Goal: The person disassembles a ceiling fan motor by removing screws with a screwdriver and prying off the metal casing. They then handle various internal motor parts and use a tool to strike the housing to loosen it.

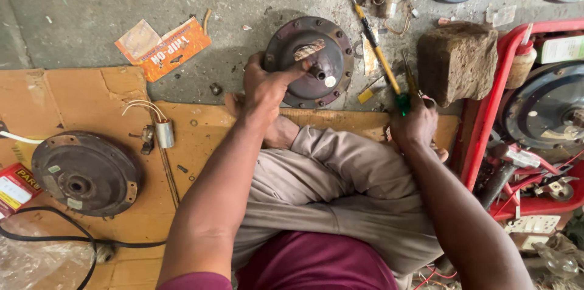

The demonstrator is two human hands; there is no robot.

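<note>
The left hand [266, 86] clamps the rim of a dark round motor housing [310, 62] that rests on the concrete floor [73, 10] at twelve o'clock from the person's knees, thumb stretched across toward its central shaft. The right hand [415, 125], at two o'clock, closes around the green handle of a screwdriver [401, 102] lying among other tools; a second, yellow-shafted screwdriver [374, 46] lies just beside the housing. Judging by this, the work sits at an early-to-middle stage: the housing shows bolts around its flange that appear to be in place, while a matching housing half [85, 173] already lies apart on the cardboard [79, 95] at nine o'clock, near a small capacitor [164, 133] with white leads. A stone block [457, 59] stands at one o'clock, next to a red frame [496, 92].
</note>
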